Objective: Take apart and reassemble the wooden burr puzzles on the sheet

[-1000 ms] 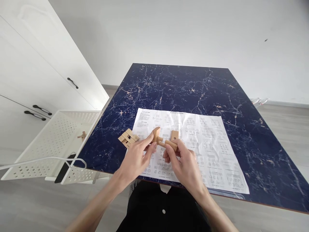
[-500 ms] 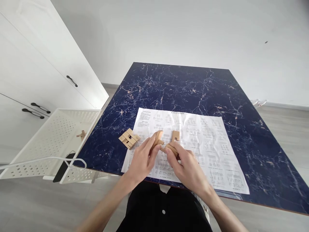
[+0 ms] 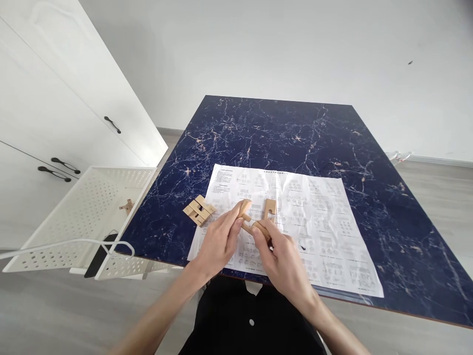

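Note:
My left hand (image 3: pixel 220 236) is closed on a notched wooden puzzle piece (image 3: pixel 244 209), held tilted above the paper. In my right hand (image 3: pixel 278 246), thumb and fingers grip a second wooden puzzle piece (image 3: pixel 263 230), partly covered by the fingers. The two pieces meet or nearly meet between my hands; whether they interlock I cannot tell. Just beyond my right hand, a flat wooden piece with a notch (image 3: pixel 270 207) lies on the paper instruction sheet (image 3: pixel 325 231). Left of my left hand sits a group of wooden pieces (image 3: pixel 199 210) laid side by side, at the sheet's left edge.
The sheet lies on a dark blue marbled table (image 3: pixel 273 133). Beside the table's left edge is a white perforated basket (image 3: pixel 66 212) with a small wooden cross-shaped piece (image 3: pixel 127 206) and a black object (image 3: pixel 100 256). White cabinets (image 3: pixel 74 74) stand at the left.
My hands have brought the two wooden pieces a little closer together, and the left piece has tilted to the right. The pieces lying on the table have stayed put.

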`<state>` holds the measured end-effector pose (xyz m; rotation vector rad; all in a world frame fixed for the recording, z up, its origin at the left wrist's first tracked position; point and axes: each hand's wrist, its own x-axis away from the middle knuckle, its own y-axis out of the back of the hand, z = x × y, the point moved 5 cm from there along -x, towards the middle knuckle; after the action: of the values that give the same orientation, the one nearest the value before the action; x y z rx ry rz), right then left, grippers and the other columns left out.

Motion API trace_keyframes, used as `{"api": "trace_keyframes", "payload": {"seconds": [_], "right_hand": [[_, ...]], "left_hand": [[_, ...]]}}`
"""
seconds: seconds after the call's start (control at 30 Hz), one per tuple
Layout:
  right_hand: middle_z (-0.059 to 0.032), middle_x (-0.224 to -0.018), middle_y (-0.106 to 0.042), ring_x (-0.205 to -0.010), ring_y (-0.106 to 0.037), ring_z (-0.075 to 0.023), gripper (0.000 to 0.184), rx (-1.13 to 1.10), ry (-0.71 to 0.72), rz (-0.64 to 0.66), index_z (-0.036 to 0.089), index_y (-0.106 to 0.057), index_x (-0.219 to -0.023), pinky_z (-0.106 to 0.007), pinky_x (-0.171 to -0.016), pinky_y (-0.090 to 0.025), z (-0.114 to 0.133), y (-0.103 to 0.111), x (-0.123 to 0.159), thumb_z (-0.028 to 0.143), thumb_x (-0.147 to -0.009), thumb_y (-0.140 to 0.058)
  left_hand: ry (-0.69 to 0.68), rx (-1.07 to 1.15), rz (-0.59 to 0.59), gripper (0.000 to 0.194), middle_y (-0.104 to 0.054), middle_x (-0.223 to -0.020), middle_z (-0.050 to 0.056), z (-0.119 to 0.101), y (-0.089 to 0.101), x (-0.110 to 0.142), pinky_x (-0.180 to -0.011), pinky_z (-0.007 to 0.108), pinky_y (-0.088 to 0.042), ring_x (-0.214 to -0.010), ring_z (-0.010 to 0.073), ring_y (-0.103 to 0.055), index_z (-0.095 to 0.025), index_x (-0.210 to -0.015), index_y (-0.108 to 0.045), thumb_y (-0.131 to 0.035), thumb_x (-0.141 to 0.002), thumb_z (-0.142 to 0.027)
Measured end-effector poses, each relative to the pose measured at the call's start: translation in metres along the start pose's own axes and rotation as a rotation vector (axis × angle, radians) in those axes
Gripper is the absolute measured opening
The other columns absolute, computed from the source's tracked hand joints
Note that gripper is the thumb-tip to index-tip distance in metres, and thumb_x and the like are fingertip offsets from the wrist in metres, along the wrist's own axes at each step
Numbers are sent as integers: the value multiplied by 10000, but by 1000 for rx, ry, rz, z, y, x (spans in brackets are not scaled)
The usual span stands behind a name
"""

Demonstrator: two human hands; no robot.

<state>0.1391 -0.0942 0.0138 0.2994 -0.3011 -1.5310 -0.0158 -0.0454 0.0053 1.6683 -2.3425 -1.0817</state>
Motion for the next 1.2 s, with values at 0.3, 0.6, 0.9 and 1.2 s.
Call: {"api": "trace_keyframes", "payload": {"seconds": [0.3, 0.6, 0.9, 1.2], "right_hand": [[78, -662, -379, -506, -280, -104, 346, -18, 29, -62, 255, -459, -883, -251, -454, -241, 6, -8, 5, 450, -1165, -415], [55, -688, -497, -521, -395, -116, 290, -57, 21, -34, 244, -535, -938, -242, -469, -328, 10, -9, -4, 426, -1145, -445], [42, -722, -543, -546, -443, -129, 257, -78, 16, 26, 253, -519, -957, -258, -502, -372, 10, -10, -3, 390, -1150, -417], [38, -683, -593, -519, -475, -143, 245, -28, 8, 53, 260, -520, -946, -271, -494, -377, 13, -6, -1, 380, -1132, -416]], "left_hand": [[-2, -47, 27, 496, -774, -1373, 115, -1, -2, -1, -1068, 410, -617, -1240, 245, -752, -192, -1652, -465, -301, -1207, -337], [0, -1, 78, 503, -712, -1497, 103, -13, -2, 0, -1149, 449, -574, -1368, 275, -681, -242, -1674, -448, -308, -1207, -366], [24, 27, 162, 516, -669, -1559, 77, -19, 6, 3, -1168, 495, -559, -1405, 283, -647, -312, -1717, -372, -313, -1205, -336], [-36, 8, 211, 529, -595, -1649, 54, -32, 6, 2, -1221, 496, -524, -1482, 265, -601, -313, -1731, -345, -275, -1207, -308]]}}
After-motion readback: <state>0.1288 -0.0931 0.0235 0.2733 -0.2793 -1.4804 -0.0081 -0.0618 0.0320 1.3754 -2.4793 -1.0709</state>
